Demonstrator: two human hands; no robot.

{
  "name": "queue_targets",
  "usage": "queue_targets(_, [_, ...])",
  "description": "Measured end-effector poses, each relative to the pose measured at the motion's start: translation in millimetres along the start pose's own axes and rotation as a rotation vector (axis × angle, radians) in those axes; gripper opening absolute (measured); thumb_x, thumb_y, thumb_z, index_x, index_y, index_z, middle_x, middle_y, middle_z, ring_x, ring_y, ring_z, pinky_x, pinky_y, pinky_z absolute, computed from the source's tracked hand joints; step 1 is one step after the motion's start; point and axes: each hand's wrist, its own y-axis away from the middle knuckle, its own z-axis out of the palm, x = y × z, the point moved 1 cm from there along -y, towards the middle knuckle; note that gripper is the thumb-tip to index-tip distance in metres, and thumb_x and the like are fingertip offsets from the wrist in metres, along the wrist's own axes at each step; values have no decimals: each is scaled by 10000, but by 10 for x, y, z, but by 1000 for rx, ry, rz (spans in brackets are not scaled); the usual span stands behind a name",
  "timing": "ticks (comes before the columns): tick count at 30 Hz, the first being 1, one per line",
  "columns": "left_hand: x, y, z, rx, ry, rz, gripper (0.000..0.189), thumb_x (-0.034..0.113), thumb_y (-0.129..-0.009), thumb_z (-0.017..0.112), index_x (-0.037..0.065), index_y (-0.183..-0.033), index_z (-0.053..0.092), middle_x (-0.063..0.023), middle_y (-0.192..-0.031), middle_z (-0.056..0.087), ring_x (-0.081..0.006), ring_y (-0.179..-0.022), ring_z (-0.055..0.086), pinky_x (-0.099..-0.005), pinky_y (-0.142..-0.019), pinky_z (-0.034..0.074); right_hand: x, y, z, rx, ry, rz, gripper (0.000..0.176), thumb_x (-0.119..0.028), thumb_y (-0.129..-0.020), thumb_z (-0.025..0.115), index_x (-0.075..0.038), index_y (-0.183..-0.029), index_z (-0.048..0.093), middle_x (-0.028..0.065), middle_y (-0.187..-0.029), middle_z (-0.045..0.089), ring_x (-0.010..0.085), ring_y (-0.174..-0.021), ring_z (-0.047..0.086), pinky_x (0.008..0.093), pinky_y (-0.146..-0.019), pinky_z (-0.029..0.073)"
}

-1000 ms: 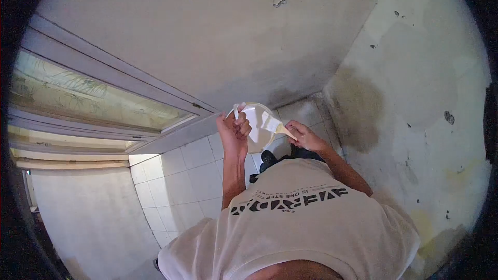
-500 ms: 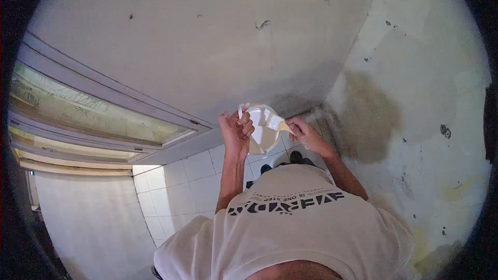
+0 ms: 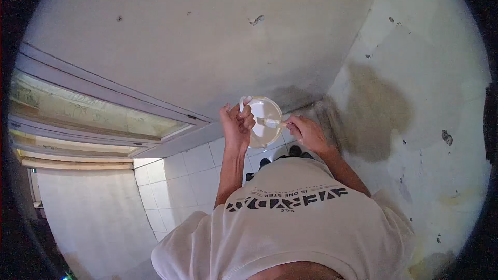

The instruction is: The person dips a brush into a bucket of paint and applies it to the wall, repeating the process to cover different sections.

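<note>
My left hand (image 3: 238, 125) is closed around the raised rim or handle side of a white bucket (image 3: 266, 139), held up in front of my body. Pale paint shows inside it. From the right, my right hand (image 3: 309, 134) grips the handle of a paintbrush (image 3: 272, 123) between thumb and fingers. The brush lies sideways over the bucket's opening, its white, paint-coated bristles pointing left and turned edge-on to me.
A wall (image 3: 207, 46) with small chips rises ahead, meeting a right-hand wall (image 3: 430, 98) that has a brown damp patch (image 3: 376, 111). Framed window panes (image 3: 93, 106) jut out at left. White floor tiles (image 3: 181, 189) and dark footwear (image 3: 295, 151) show below.
The paintbrush has turned from its broad face to its narrow edge and tipped level over the bucket. My right hand turned with it; the bucket has shifted slightly.
</note>
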Motion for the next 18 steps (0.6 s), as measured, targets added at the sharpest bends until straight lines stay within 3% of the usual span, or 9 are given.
queue_targets(7, [-69,-33,13,57,-17,-17,561,477,-930,324,-20,-1108,514,50,-662,241,-69,-520,229,-232,-483,204,152,21,88,-87,-88,117,126,-148,-938,531,-43,-1000,561,145,-780,626,323,-740,625,425,-662,485])
queue_targets(9, [-90,-83,-41,72,-32,-23,552,467,-928,331,-20,-1116,514,48,-665,237,-70,-521,225,-232,-484,206,278,46,134,-74,-432,267,116,-138,-954,519,-36,-1003,545,103,-735,605,229,-689,614,368,-631,481])
queue_targets(10, [-107,-77,-41,75,-28,-25,552,467,-928,331,-20,-1116,514,48,-665,237,-70,-521,225,-232,-484,206,349,73,148,-78,-430,270,116,-138,-954,519,-36,-1003,545,103,-735,605,229,-689,614,368,-631,481])
queue_targets(12, [-119,-43,-31,26,4,-14,542,446,-924,344,-27,-1126,513,46,-667,232,-70,-524,220,-232,-485,204,432,90,170,-179,-560,352,123,-156,-986,487,-50,-1016,540,47,-709,575,115,-640,548,285,-572,442])
queue_targets(13, [-100,-55,-35,43,9,-13,542,446,-924,344,-27,-1126,513,46,-667,232,-70,-524,220,-232,-485,204,447,59,188,-195,-564,356,123,-156,-986,487,-50,-1016,540,47,-709,575,115,-640,548,285,-572,442])
queue_targets(15, [-73,-13,-33,39,30,7,521,423,-918,357,-32,-1118,513,47,-665,235,-71,-528,220,-232,-485,202,413,85,201,-277,-865,590,157,-205,-1001,475,-69,-1029,547,16,-730,572,57,-605,484,218,-519,380])
queue_targets(16, [-94,-26,-54,50,33,10,521,423,-918,357,-32,-1118,513,47,-665,235,-71,-528,220,-232,-485,202,418,85,192,-289,-868,592,157,-205,-1001,475,-69,-1029,547,16,-730,572,57,-605,484,218,-519,380])
queue_targets(18, [-99,-49,-88,14,68,2,522,408,-906,374,-28,-1154,523,47,-691,277,-77,-545,256,-237,-507,244,365,41,131,-281,-1152,566,190,-251,-995,488,-96,-1077,562,0,-755,577,39,-579,444,186,-484,321])
